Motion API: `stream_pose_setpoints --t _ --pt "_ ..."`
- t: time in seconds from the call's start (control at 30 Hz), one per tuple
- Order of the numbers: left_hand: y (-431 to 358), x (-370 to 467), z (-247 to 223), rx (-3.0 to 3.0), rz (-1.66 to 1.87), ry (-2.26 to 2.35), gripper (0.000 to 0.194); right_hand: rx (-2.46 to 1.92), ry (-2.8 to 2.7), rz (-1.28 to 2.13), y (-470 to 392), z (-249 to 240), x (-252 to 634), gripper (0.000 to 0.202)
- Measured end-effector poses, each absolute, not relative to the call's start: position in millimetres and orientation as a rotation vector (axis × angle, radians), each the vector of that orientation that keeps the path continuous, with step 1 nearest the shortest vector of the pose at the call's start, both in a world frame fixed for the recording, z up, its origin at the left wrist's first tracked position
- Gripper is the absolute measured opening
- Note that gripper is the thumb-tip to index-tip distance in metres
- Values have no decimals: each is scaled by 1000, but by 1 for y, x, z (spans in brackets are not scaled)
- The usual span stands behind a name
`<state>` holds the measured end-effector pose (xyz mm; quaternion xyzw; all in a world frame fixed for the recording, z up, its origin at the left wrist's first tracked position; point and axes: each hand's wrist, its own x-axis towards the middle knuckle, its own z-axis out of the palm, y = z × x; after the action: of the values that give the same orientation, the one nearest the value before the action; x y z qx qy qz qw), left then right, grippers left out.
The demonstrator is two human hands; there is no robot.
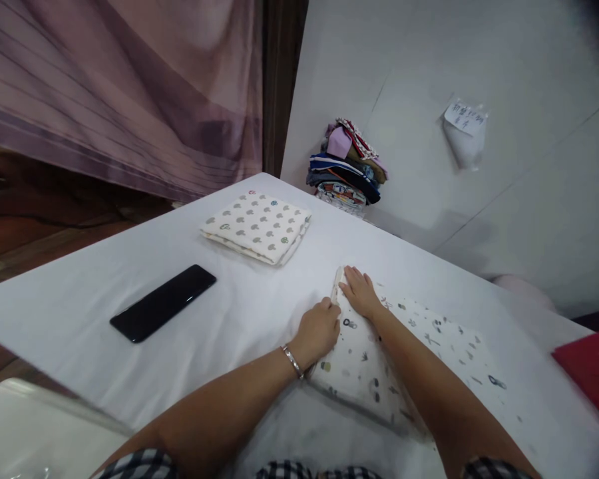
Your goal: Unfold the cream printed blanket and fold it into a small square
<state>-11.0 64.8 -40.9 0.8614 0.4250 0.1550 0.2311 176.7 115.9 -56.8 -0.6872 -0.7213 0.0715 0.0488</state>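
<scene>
A white cloth (367, 372) printed with small dark cactus-like and other figures lies on the white-covered table in front of me, folded in layers on its left part. My left hand (318, 332), with a silver bracelet at the wrist, is closed on the cloth's left edge; its fingertips are partly hidden. Lying flat on the cloth near its far left corner is my right hand (361, 293), fingers stretched out. Farther back rests a neatly folded white cloth (259, 226) with grey mushroom-like prints, apart from both hands.
A black phone (164, 303) lies on the table (70, 286) at the left. Beyond the table's far edge stands a pile of folded clothes (347, 166). A labelled plastic bag (465, 136) is on the pale wall. A red object (592, 372) sits at the right edge.
</scene>
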Motion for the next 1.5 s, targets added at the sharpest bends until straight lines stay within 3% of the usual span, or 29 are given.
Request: stream_pose_setpoints --t 0.53,0.7,0.93,1.1,1.5 --pt "67 -11 -43 2286 462 1213 21 -2145 -2171 249 113 -53 174 59" --pt "69 -12 -43 2124 492 1281 20 -2156 -2006 104 85 -49 169 59" --pt "75 -13 -41 2119 539 1262 8 -2175 -2091 157 58 -64 154 55" --pt "88 -19 -38 1987 536 1290 17 -2184 -2075 225 60 -57 156 56" --pt "108 -24 -47 1842 661 1353 18 -2164 -2031 276 54 -58 136 57"
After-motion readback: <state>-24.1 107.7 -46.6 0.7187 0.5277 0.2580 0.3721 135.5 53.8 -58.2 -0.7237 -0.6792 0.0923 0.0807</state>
